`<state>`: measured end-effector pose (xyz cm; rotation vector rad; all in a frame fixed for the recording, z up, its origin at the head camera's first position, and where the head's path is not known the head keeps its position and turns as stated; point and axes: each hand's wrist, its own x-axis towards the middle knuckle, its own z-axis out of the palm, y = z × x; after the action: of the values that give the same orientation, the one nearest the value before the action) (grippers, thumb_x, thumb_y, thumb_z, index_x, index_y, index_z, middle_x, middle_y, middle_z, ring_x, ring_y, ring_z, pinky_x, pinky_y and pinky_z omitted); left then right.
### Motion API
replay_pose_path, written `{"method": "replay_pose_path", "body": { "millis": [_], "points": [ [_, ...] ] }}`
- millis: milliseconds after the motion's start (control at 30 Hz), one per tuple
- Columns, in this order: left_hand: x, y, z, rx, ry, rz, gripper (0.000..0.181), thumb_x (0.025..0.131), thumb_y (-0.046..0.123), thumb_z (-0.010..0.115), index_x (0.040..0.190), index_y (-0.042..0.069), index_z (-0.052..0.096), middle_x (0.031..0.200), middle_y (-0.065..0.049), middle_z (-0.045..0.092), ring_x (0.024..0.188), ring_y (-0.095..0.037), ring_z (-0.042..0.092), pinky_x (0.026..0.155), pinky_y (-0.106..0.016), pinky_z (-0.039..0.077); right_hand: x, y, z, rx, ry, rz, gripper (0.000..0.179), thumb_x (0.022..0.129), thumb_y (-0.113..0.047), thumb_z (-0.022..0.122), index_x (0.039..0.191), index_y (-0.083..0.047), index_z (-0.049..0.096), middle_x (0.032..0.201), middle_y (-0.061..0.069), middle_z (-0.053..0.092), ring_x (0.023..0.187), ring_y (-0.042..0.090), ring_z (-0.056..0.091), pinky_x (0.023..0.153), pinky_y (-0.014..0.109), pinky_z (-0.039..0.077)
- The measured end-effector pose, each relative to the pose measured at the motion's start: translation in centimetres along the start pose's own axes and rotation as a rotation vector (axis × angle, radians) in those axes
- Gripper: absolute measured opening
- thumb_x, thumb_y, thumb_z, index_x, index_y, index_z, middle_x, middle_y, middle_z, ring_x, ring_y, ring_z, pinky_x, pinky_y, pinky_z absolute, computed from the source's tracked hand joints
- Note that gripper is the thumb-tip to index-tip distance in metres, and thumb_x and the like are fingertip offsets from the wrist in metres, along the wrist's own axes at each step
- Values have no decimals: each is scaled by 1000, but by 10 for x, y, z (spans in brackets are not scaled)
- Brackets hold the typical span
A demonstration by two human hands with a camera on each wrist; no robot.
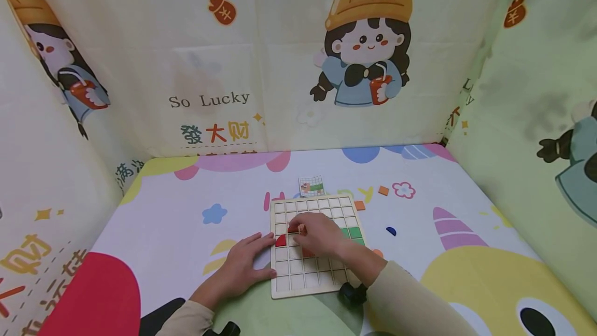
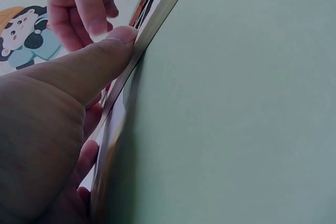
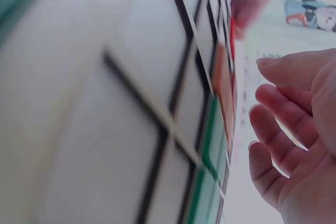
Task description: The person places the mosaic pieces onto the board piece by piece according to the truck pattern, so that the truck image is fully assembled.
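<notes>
A wooden grid board (image 1: 303, 293) lies on the table in front of me. My left hand (image 1: 244, 266) rests at its left side, fingers extended, with the index fingertip and thumb touching the edge. Over the upper left cells hovers my right hand (image 1: 319, 235), its fingers loosely bent beside a red piece (image 1: 292, 229). In the right wrist view, nothing shows between that hand's thumb and fingers (image 3: 278, 124). Another red piece (image 1: 281, 241) with a curved side sits in the leftmost column. An orange-red piece (image 1: 308, 253) lies partly under the right hand, and green squares (image 1: 355, 232) fill cells at the right.
A small picture card (image 1: 311, 186) with a coloured grid lies behind the board. Orange squares (image 1: 383, 191) and a dark blue half-round piece (image 1: 391, 231) lie to the right on the printed tablecloth (image 1: 177, 222). Printed cloth walls (image 1: 280, 66) surround the table.
</notes>
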<state>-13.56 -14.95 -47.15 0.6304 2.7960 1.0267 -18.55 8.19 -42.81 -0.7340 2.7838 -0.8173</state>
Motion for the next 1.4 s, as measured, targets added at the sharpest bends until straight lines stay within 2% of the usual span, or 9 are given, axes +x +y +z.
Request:
{"method": "replay_pose_path", "body": {
  "millis": [233, 467, 767, 933, 1033, 1233, 1400],
  "points": [
    [1, 0, 1, -1, -9, -14, 72, 82, 41, 82, 142, 13, 57, 150, -1, 49, 141, -37, 35, 108, -64, 28, -12, 25, -20, 26, 86, 41, 29, 93, -14, 68, 121, -9, 69, 113, 1, 69, 92, 17, 60, 77, 34, 51],
    [0, 0, 1, -1, -8, -28, 72, 82, 40, 82, 143, 13, 56, 150, -3, 50, 141, -38, 34, 108, -64, 28, -24, 53, -36, 63, 154, 82, 29, 93, -13, 70, 122, -7, 68, 113, 3, 68, 91, 18, 60, 73, 33, 51],
    [0, -2, 2, -5, -7, -25, 72, 82, 42, 81, 143, 14, 56, 149, -3, 50, 141, -38, 35, 107, -64, 29, -33, 95, -58, 15, 220, 166, 32, 93, -15, 69, 123, -2, 66, 109, 8, 68, 94, 25, 60, 75, 38, 53],
    [0, 0, 1, -7, -12, -35, 73, 82, 43, 81, 144, 14, 56, 150, -3, 49, 141, -38, 34, 108, -65, 29, -37, 117, -73, -23, 266, 204, 37, 93, -15, 68, 126, 0, 64, 117, 15, 67, 100, 32, 61, 79, 44, 53],
    [-1, 1, 1, -7, -13, -39, 74, 81, 43, 82, 144, 15, 55, 150, -3, 49, 142, -38, 34, 108, -65, 29, -39, 129, -82, -48, 288, 231, 42, 92, -15, 68, 131, 2, 60, 123, 20, 65, 107, 38, 61, 85, 51, 51],
    [-1, 2, 0, -5, -14, -46, 74, 81, 43, 82, 145, 16, 55, 150, -3, 48, 142, -38, 33, 108, -65, 29, -43, 143, -93, -49, 264, 336, 52, 95, -19, 64, 140, 4, 51, 137, 30, 53, 126, 48, 48, 102, 63, 39],
    [-1, 3, 0, -12, -16, -41, 73, 81, 42, 82, 144, 15, 55, 150, -4, 48, 142, -38, 33, 108, -65, 28, -45, 154, -94, -23, 217, 440, 62, 95, -21, 65, 147, 3, 41, 147, 30, 42, 132, 49, 39, 105, 65, 35]
  ]
}}
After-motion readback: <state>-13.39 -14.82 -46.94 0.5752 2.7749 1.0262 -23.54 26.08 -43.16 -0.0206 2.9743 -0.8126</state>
